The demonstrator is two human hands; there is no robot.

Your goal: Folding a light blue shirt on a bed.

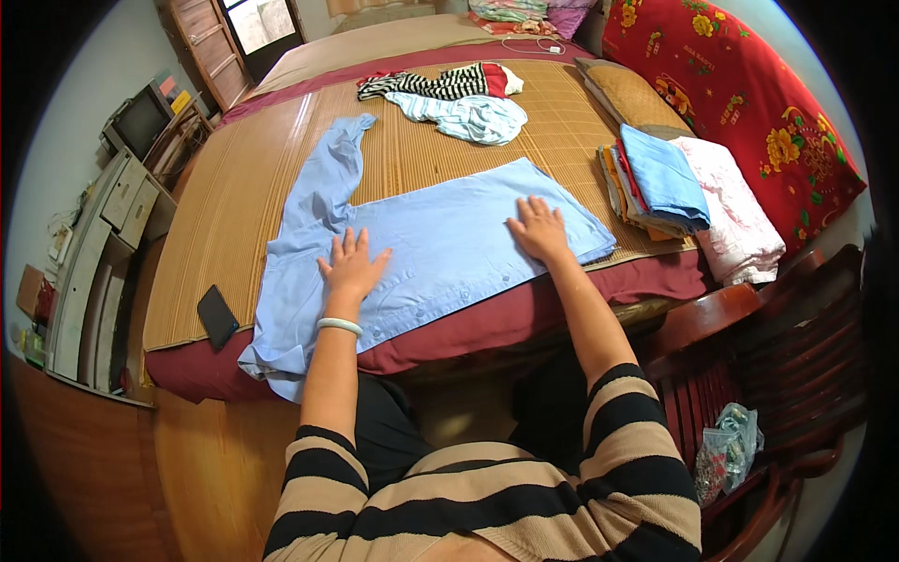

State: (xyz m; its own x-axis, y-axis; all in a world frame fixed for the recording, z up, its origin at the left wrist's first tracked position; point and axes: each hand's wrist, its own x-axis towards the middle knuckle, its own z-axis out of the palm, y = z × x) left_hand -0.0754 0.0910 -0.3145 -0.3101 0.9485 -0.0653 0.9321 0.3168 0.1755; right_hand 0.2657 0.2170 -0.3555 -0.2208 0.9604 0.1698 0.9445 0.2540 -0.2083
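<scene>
A light blue button-up shirt (440,234) lies spread sideways along the near edge of the bed, its collar end to the left and its hem to the right. One sleeve stretches away toward the far side. My left hand (353,267) rests flat on the shirt near the sleeve's base, fingers spread, a pale bangle on that wrist. Toward the hem, my right hand (540,229) also lies flat on the cloth with its fingers apart. A row of buttons shows along the shirt's near side. Neither hand grips the fabric.
A woven mat (225,215) covers the bed, with a dark phone (217,317) at its near left. Striped clothes (459,108) lie loosely farther back. Folded clothes (660,178) are stacked at the right, beside a pink-white bundle (726,211). A wooden chair (749,375) holds plastic bags (729,450).
</scene>
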